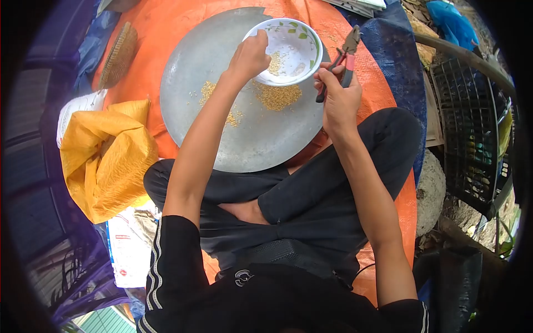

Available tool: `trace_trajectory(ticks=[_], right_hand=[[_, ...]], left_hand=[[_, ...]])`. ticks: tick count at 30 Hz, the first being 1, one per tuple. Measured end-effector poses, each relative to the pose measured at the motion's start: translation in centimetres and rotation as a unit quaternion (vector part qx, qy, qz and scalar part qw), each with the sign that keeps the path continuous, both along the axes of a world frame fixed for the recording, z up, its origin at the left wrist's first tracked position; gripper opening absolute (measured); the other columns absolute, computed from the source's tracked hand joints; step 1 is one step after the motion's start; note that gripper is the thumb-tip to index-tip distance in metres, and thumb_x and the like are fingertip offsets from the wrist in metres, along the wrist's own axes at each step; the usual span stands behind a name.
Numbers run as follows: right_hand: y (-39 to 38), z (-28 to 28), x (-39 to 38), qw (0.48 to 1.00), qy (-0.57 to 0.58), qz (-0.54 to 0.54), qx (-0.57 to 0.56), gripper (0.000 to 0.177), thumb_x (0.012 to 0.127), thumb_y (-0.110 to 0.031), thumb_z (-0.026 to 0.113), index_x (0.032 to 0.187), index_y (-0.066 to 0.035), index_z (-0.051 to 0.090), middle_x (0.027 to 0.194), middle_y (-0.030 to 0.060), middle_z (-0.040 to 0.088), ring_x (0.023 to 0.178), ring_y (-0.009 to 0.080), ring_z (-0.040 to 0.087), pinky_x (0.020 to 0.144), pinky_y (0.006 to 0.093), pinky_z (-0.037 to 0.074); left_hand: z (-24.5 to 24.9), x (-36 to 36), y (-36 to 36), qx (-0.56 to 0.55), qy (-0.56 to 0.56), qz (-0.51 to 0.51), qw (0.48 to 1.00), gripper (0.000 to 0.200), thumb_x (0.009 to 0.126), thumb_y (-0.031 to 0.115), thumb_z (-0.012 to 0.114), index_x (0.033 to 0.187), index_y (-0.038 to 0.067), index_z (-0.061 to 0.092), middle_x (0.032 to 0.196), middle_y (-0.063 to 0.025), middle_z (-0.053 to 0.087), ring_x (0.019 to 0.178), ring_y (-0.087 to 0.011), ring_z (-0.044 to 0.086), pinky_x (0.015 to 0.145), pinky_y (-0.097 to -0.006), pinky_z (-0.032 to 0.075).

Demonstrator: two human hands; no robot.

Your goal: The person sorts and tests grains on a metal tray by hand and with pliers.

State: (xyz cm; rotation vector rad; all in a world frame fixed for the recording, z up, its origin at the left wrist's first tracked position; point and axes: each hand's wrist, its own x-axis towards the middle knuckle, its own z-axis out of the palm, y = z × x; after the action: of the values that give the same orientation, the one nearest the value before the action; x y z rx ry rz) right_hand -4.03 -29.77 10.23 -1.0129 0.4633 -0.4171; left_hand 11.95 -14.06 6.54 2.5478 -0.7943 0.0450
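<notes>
My left hand (251, 57) is closed at the left rim of a white bowl (304, 51) with a green leaf pattern. Whatever its fingers hold, if anything, is hidden. Some yellow grains (275, 63) lie in the bottom of the bowl. In my right hand (340, 95) is a pair of pliers (350, 60) with red and black handles, jaws pointing up, just right of the bowl. Beneath the bowl is a round grey metal tray (244, 147), and a pile of grain (278, 97) lies on it below the bowl. More loose grains (207, 92) are scattered to the left.
An orange tarp (156, 33) lies under the tray. At the left are a crumpled yellow sack (105, 161) and a woven basket (119, 55). A black plastic crate (465, 127) and a stone (431, 191) stand on the right. My crossed legs border the tray's near side.
</notes>
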Motion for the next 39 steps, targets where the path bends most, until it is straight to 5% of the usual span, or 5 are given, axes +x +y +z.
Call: trace_trajectory(ticks=[9,16,19,25,39], right_hand=[[0.4,-0.5,0.0,0.999,0.002,0.015,-0.043,0.026,0.082,0.002,0.069,0.096,-0.004,0.048,0.102,0.0098,0.062,0.074,0.0105,0.059,0.063,0.0265,0.048],[0.2,-0.9,0.2,0.998,0.046,0.023,-0.039,0.024,0.079,0.000,0.068,0.097,-0.001,0.053,0.093,0.0082,0.062,0.071,0.0116,0.059,0.061,0.0269,0.047],[0.7,-1.5,0.2,0.998,0.053,0.011,-0.043,0.022,0.079,-0.001,0.068,0.098,0.001,0.057,0.087,0.0069,0.061,0.068,0.0120,0.059,0.060,0.0266,0.047],[1.1,-1.2,-0.4,0.996,0.037,0.037,-0.072,0.022,0.079,-0.002,0.069,0.098,0.000,0.057,0.082,0.0055,0.060,0.065,0.0115,0.058,0.059,0.0260,0.046],[2.0,-2.0,-0.8,0.987,0.044,0.086,-0.131,0.019,0.083,-0.004,0.066,0.098,0.002,0.056,0.090,0.0090,0.063,0.069,0.0111,0.058,0.062,0.0264,0.046]], left_hand=[[0.2,1.9,-1.4,0.140,0.018,-0.027,0.990,0.017,0.086,0.004,0.048,0.100,-0.005,0.049,0.096,-0.0332,0.065,0.092,-0.0479,0.064,0.082,-0.0542,0.050],[2.0,-4.1,2.5,-0.122,0.110,0.013,0.986,0.009,0.096,0.008,0.047,0.102,0.002,0.048,0.088,-0.0203,0.060,0.083,-0.0374,0.061,0.076,-0.0433,0.048],[1.5,-10.4,2.2,-0.132,0.098,0.015,0.986,0.010,0.090,-0.001,0.045,0.099,-0.001,0.051,0.088,-0.0273,0.063,0.088,-0.0453,0.062,0.078,-0.0494,0.048],[1.4,-13.5,3.1,-0.194,0.129,0.060,0.971,0.012,0.089,0.000,0.063,0.098,-0.002,0.056,0.088,-0.0151,0.067,0.080,-0.0258,0.069,0.071,-0.0366,0.053],[-2.5,-8.1,14.3,0.076,0.025,0.108,0.991,0.012,0.085,0.015,0.072,0.092,0.006,0.075,0.095,-0.0127,0.067,0.086,-0.0304,0.068,0.077,-0.0415,0.053]])
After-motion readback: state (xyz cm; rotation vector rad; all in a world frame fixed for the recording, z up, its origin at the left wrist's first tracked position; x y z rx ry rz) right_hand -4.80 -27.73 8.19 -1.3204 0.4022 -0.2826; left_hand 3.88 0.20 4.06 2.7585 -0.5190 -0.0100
